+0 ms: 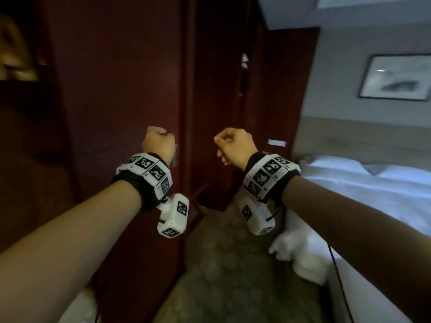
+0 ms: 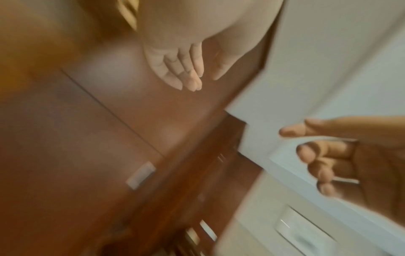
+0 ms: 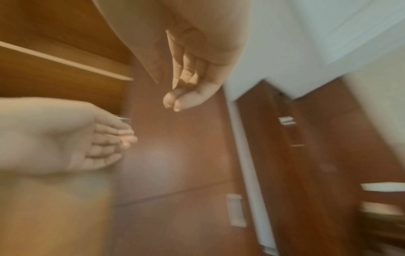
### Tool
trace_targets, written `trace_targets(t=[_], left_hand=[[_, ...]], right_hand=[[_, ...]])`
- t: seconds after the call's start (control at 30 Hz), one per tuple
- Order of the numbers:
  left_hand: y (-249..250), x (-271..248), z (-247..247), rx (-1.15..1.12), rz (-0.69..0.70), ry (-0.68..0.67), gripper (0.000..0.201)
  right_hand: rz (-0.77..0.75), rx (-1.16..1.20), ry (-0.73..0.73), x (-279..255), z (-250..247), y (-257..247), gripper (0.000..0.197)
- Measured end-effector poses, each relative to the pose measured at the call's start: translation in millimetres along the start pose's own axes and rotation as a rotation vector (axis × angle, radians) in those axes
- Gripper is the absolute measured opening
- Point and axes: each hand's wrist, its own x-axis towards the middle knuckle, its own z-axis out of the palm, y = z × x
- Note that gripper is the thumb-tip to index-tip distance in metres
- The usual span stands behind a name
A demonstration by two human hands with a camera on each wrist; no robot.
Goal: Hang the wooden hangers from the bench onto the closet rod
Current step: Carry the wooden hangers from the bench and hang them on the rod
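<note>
No wooden hanger, bench or closet rod shows clearly in any view. Both hands are raised before the dark red closet door [image 1: 112, 89]. My left hand [image 1: 161, 141] hovers at the door's right edge, by a small metal handle [image 1: 176, 156]. Its fingers [image 2: 190, 76] are loosely curled round nothing. From the right wrist view, the left hand [image 3: 109, 138] reaches toward the handle [image 3: 123, 119]; contact cannot be made out. My right hand [image 1: 227, 142] hangs in the air to the right, loosely curled and empty, thumb tip against a fingertip [image 3: 175, 103].
A bed [image 1: 373, 194] with white linen fills the right side, with crumpled white cloth [image 1: 300, 252] at its near corner and a black cable [image 1: 338, 276] hanging by it. A framed picture [image 1: 396, 76] hangs above. Patterned carpet [image 1: 221, 264] runs between closet and bed.
</note>
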Motion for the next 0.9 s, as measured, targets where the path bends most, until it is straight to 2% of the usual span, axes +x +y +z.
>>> trace_targets(t=[0.13,0.3,0.47,0.53,0.67,0.9], left_hand=[[20.5,-69.9,127.8,-0.047,0.01,-0.233,0.022],[45.3,-160.5,269.1,-0.106,0.031,-0.457,0.019],[52.4,-246.2,396.2,-0.142,0.049,-0.707,0.018],[52.6,-272.6,447.5,-0.127,0.059,-0.787,0.023],[59.6,-317.6,551.7,-0.127,0.098,-0.925,0.025],[74.4,-390.9,704.0,-0.073,0.064,-1.1,0.027]], right_hand=[[0.192,-0.053,0.121,-36.8,-114.6,86.1,0.022],[0.376,-0.138,0.333,-92.8,-236.9,172.6,0.019],[0.567,-0.171,0.51,-145.8,-334.6,250.6,0.014],[0.625,-0.201,0.569,-159.9,-371.1,280.9,0.015],[0.729,-0.271,0.704,-176.5,-445.4,339.9,0.017],[0.914,-0.321,0.896,-199.6,-556.9,432.8,0.015]])
